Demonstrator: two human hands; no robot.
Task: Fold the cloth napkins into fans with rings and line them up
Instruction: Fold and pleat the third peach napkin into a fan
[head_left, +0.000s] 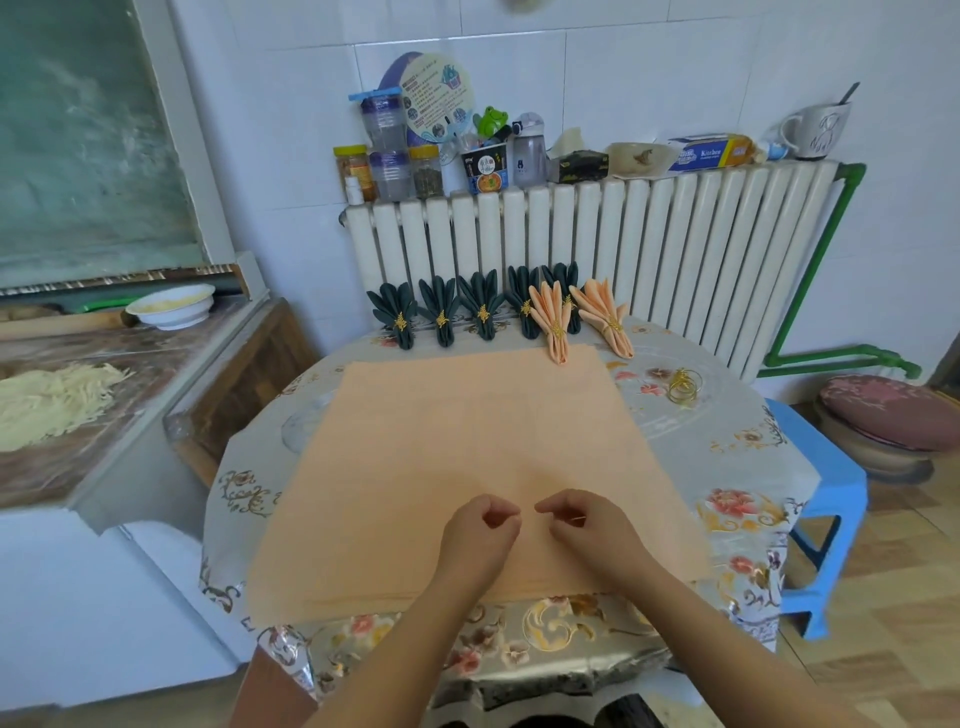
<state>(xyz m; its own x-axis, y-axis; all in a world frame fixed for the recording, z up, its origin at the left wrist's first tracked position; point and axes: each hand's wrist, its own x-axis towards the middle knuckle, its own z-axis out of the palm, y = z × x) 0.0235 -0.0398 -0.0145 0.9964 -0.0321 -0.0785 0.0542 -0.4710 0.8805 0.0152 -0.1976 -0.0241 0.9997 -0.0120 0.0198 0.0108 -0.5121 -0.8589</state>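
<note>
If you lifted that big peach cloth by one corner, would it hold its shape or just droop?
The peach napkin would probably droop: it lies thin and flat, following the table. It likely holds creases, since the folded peach fans keep their pleats, though rings bind them. It looks light.

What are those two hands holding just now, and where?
Both the left hand and right hand have fingers curled on the flat peach napkin, near its middle; whether they actually pinch the cloth cannot be told.
</note>
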